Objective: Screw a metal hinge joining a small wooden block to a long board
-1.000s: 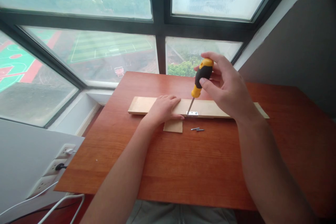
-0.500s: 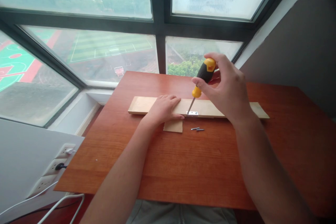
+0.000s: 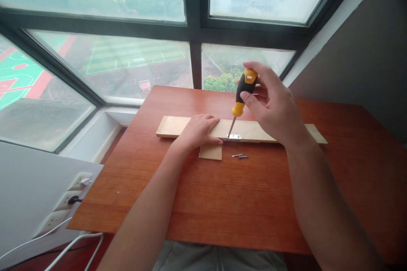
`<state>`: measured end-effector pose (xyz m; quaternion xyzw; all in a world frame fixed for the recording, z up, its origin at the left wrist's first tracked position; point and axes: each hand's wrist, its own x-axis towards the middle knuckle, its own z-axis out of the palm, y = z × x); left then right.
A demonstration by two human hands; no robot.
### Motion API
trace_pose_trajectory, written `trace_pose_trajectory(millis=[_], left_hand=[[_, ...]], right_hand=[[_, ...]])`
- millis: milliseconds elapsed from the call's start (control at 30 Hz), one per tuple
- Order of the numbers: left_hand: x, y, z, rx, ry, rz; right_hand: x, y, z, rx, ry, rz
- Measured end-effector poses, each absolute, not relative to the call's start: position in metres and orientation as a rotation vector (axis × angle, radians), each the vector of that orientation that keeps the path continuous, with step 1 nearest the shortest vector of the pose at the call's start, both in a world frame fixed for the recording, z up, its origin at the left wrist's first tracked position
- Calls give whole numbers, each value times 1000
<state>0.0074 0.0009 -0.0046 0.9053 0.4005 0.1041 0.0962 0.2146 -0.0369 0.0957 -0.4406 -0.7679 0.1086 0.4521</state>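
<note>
A wide dark-framed window (image 3: 127,63) fills the view beyond the plank, with sports courts far below it. The reddish-brown wooden table (image 3: 241,194) carries the plank (image 3: 173,126), a long pale board that lies crosswise on the table's far half, flat, with its ends pointing left and right. A wall socket strip (image 3: 68,203) with a white cable sits well to the left of the plank, below table level

The right hand (image 3: 273,106) hangs above the plank's right-of-middle stretch, fingers curled around the handle of a screwdriver (image 3: 243,93), thumb and fingertips pinching the black-and-yellow grip. The left hand (image 3: 199,131) lies palm down on the plank's middle, fingers straight and close together, pressing on the wood

A small wooden piece (image 3: 210,152) pokes out from under the plank's near edge, just below the left hand. The screwdriver stands nearly upright, leaning slightly right at the top, its tip down on a small metal bracket (image 3: 234,136) that rests on the plank's near edge, just right of the left fingertips. Two loose screws (image 3: 240,156) lie touching each other on the table just in front of the plank, below the bracket
</note>
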Motion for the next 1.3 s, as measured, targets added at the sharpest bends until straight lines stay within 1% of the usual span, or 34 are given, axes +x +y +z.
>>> trace_pose_trajectory(millis=[133,200,267,400,467,633,700,767,900,967,1167,1300], left_hand=[[8,1,-4,2678,1191,306],[9,1,-4,2675,1194,299],[10,1,-4,2665,1201,297],[10,1,-3,2640,1220,292],[10,2,-2,2635,1221,289],[10,2,-3,2628,1226,286],[10,2,-3,2629,1221,288],[10,2,-3,2630,1221,290],[10,2,-3,2625,1227,284],[10,2,-3,2626,1227,287],[9,2,-4,2625,1231,292],[9,2,-3,2614,1213,300]], right_hand=[[210,-38,97,-1206,-1860,-4],[209,-39,97,-1236,-1844,-70],[209,-39,97,-1220,-1850,-28],[210,-38,95,-1133,-1882,237],[211,-37,94,-1119,-1883,262],[210,-37,95,-1262,-1833,-55],[210,-38,96,-1293,-1835,-105],[211,-38,96,-1257,-1852,-20],[214,-38,96,-1097,-1892,353],[214,-38,96,-1076,-1890,405],[209,-39,97,-1214,-1856,-7],[210,-38,96,-1297,-1844,-182]])
